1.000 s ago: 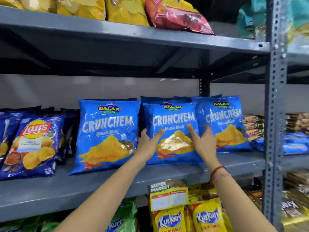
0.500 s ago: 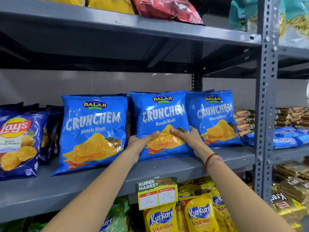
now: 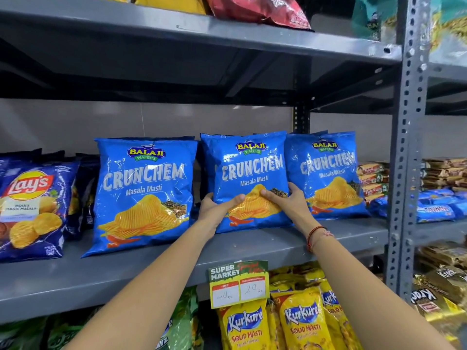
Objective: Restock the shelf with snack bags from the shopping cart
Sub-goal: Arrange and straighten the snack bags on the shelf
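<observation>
Three blue Crunchem snack bags stand upright on the grey middle shelf (image 3: 252, 245). The middle Crunchem bag (image 3: 249, 168) is gripped low down from both sides. My left hand (image 3: 217, 208) holds its lower left edge with the thumb across the front. My right hand (image 3: 288, 202) holds its lower right edge, thumb on the front too. The left Crunchem bag (image 3: 144, 193) leans back a little, apart from my hands. Just behind my right hand stands the right Crunchem bag (image 3: 328, 173). The shopping cart is out of view.
Blue Lay's bags (image 3: 32, 205) fill the shelf's left end. A grey upright post (image 3: 409, 147) bounds the right side, with stacked small packs (image 3: 371, 180) beyond. A price tag (image 3: 238, 284) hangs on the shelf edge above yellow Kurkure bags (image 3: 300, 322). Red and yellow bags lie on the shelf above.
Both hands slid down from the middle bag's centre to its lower edges and closed on it. The bag now stands more upright, closer to the right bag.
</observation>
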`<state>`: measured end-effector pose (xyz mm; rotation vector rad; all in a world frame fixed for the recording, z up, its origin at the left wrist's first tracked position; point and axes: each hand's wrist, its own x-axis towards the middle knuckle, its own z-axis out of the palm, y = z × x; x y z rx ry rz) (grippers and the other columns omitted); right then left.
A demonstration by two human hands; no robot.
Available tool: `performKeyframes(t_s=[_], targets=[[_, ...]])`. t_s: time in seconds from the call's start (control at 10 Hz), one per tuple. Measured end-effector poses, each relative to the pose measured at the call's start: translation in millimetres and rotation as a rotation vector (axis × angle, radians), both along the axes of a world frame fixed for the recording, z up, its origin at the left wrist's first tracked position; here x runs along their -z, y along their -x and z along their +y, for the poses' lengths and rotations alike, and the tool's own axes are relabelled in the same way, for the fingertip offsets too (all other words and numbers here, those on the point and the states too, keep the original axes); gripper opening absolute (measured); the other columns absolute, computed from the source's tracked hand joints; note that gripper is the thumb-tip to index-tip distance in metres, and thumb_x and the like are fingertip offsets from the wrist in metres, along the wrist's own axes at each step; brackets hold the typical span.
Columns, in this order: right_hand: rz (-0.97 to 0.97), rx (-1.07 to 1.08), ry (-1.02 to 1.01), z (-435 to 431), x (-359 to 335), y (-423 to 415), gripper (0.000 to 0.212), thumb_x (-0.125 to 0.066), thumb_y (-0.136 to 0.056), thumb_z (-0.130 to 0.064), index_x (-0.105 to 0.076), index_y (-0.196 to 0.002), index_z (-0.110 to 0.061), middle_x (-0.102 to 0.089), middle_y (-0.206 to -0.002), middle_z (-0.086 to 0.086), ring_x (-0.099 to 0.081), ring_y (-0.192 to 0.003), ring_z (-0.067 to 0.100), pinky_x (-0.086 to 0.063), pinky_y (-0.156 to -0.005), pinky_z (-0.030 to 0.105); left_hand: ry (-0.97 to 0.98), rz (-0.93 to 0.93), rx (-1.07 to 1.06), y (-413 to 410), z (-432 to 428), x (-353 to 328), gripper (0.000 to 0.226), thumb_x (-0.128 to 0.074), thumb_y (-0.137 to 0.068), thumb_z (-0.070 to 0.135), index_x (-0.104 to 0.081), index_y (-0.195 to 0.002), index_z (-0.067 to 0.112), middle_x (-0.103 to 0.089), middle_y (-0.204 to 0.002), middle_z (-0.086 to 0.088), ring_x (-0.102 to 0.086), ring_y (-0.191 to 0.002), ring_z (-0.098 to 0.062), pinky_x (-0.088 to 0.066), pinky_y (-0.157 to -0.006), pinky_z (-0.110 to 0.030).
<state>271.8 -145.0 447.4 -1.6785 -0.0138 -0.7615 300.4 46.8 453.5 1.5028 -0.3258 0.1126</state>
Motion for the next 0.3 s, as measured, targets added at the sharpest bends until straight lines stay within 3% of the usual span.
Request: performKeyframes(t_s=[0.1,0.2,0.3], targets=[[0.011,0.117,0.069,4.1,-0.4,13.9,0.091,-0.083,-0.057,-0.049,-0.047,-0.131,-0.01,-0.061,-0.128,0.009,-0.058,-0.115,0.023,-0.05,-0.099,0.045,-0.119,-0.036,-0.125,10.2,1.3,0.8,0.084,-0.082,-0.06,0.044,-0.043,-0.126,0.012,-0.054,-0.114,0.0,-0.051,-0.098,-0.016,-0.044,-0.08,-0.03],[-0.049,0.242,0.102,9.3,1.9,27.0,0.088,-0.08,-0.065,-0.046,-0.042,-0.136,-0.01,-0.056,-0.131,0.01,-0.052,-0.111,0.016,-0.045,-0.091,0.03,-0.191,-0.056,-0.198,15.7,2.8,3.5,0.089,-0.076,-0.067,0.046,-0.034,-0.136,0.011,-0.043,-0.139,-0.008,-0.042,-0.125,-0.026,-0.04,-0.101,-0.04],[-0.185,0.321,0.075,19.3,-1.7,55.8,0.072,-0.078,-0.071,-0.04,-0.049,-0.129,-0.01,-0.059,-0.124,0.01,-0.052,-0.104,0.014,-0.041,-0.085,0.027,-0.188,-0.059,-0.202,34.1,5.0,5.4,0.086,-0.069,-0.076,0.043,-0.025,-0.142,0.011,-0.031,-0.149,-0.009,-0.032,-0.134,-0.028,-0.032,-0.107,-0.041]])
